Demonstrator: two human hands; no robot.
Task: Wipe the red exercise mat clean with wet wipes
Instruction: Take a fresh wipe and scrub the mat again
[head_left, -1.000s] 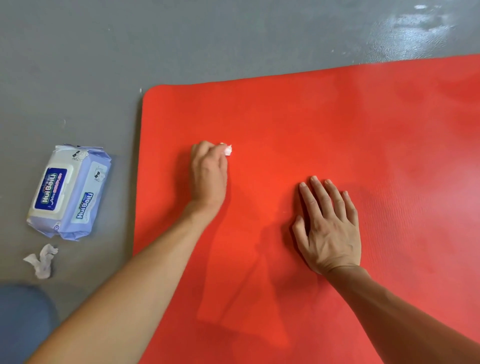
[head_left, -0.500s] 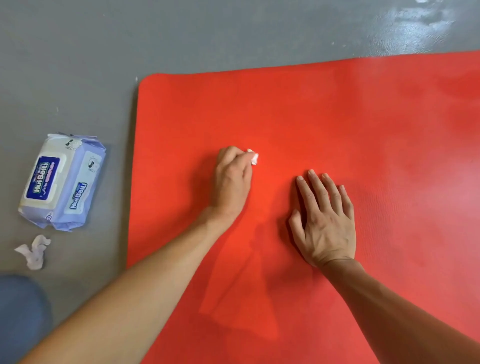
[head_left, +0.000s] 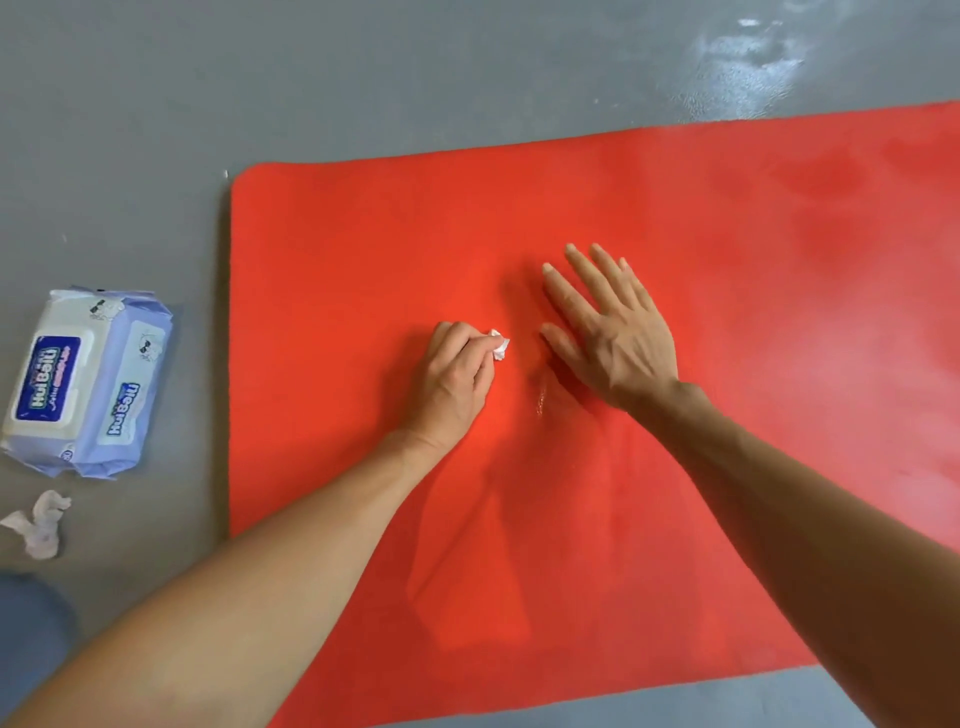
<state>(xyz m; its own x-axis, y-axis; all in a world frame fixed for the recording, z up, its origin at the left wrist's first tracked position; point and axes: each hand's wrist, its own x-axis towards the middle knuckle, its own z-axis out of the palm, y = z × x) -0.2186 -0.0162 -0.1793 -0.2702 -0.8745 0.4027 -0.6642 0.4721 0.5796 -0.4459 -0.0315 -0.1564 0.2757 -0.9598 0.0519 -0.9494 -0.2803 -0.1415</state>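
Note:
The red exercise mat lies flat on the grey floor and fills most of the view. My left hand is curled round a small bunched white wet wipe and presses it on the mat near the middle. Only a corner of the wipe shows past my fingers. Just to its right, my right hand has straight, spread fingers and hovers at or just above the mat surface. A thin wet streak glistens on the mat between the two hands.
A lilac pack of wet wipes lies on the floor left of the mat. A crumpled used wipe sits below it. A blue-clad knee shows at the bottom left. A shiny wet patch marks the floor beyond the mat.
My left hand slid the wipe rightward across the mat toward the right hand. My right hand has shifted from lying flat and now sits angled with fingers spread.

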